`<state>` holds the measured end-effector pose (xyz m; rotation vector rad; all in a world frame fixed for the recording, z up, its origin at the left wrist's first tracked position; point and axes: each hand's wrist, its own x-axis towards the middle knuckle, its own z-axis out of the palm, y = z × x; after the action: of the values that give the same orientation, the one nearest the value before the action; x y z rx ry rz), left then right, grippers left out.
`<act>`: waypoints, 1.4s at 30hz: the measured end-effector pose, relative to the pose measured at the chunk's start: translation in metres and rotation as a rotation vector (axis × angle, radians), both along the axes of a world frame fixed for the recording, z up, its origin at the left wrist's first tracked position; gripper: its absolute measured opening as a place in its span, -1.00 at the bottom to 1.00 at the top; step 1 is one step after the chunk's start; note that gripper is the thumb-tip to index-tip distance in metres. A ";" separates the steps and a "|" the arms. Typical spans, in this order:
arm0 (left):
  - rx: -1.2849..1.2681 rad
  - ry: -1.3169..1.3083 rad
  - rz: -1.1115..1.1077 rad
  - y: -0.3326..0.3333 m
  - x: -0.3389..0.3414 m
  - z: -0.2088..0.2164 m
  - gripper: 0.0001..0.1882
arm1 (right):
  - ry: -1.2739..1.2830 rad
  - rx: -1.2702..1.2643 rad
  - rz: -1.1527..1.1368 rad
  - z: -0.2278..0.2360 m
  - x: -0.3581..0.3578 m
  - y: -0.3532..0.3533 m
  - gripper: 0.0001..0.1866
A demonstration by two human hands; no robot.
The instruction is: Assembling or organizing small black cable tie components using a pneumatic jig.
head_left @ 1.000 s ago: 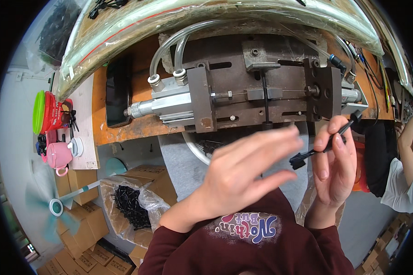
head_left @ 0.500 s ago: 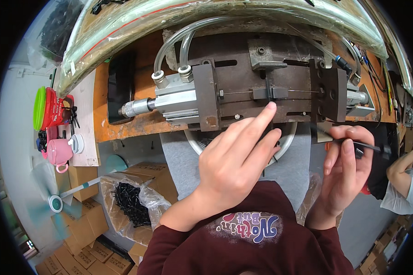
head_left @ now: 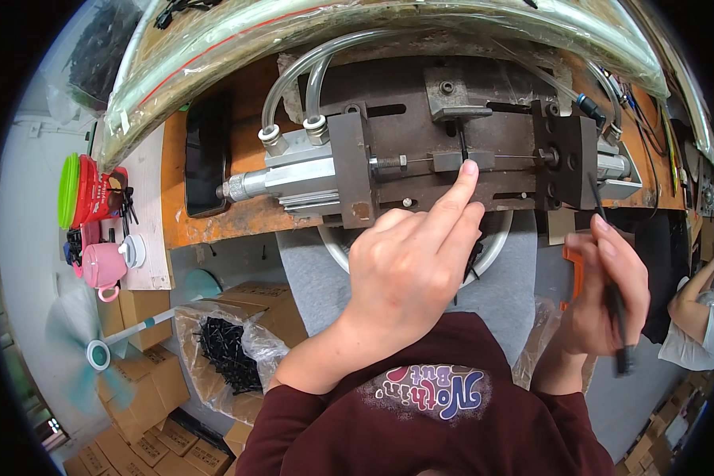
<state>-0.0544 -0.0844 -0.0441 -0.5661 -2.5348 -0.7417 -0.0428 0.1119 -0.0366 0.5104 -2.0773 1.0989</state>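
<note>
My left hand [head_left: 408, 270] reaches over the metal fixture [head_left: 412, 174], its index fingertip on a slim black part [head_left: 463, 141] standing across the small grey block [head_left: 451, 163]. Its other fingers are bent underneath. Dark thin pieces [head_left: 474, 255] show beside and below them, seemingly held in the palm, which is hidden. To the right of the fixture, my right hand [head_left: 607, 293] is closed on a thin black stick-like part [head_left: 617, 317], blurred by motion. Thin pins run to the block from the left air cylinder [head_left: 301, 170] and the right cylinder [head_left: 611, 166].
Clear hoses [head_left: 293, 83] arch over the fixture. A black phone-like slab [head_left: 206, 159] lies on the wooden bench. At left are a pink cup [head_left: 103, 264], a red tub [head_left: 99, 190] and a turning fan [head_left: 97, 355]. Below stands a bag of black parts [head_left: 228, 349]. Another person's arm [head_left: 694, 305] shows far right.
The cylinder rods have moved inward toward the block from both sides. My right hand has swung the black stick-like part from lying sideways to nearly upright. My left hand has hardly moved.
</note>
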 end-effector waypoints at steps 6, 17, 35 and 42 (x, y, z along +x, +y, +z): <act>0.733 -0.422 -0.411 -0.004 0.020 0.025 -0.55 | 0.127 0.416 -0.027 0.006 -0.007 -0.001 -0.64; 0.250 0.028 -0.137 -0.007 0.014 0.009 -0.66 | 0.090 0.207 -0.113 -0.004 -0.016 -0.004 -0.52; -0.003 -0.019 -0.014 -0.002 0.001 0.001 -0.72 | -0.150 0.057 0.200 0.001 -0.006 -0.010 -0.65; 0.033 -0.156 -0.123 -0.019 0.011 0.008 -0.73 | -0.138 0.336 0.186 0.006 -0.015 -0.018 -0.68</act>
<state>-0.0436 -0.1035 -0.0363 -0.6819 -2.6430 -0.9019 -0.0581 0.0940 -0.0308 0.8255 -2.3905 0.9100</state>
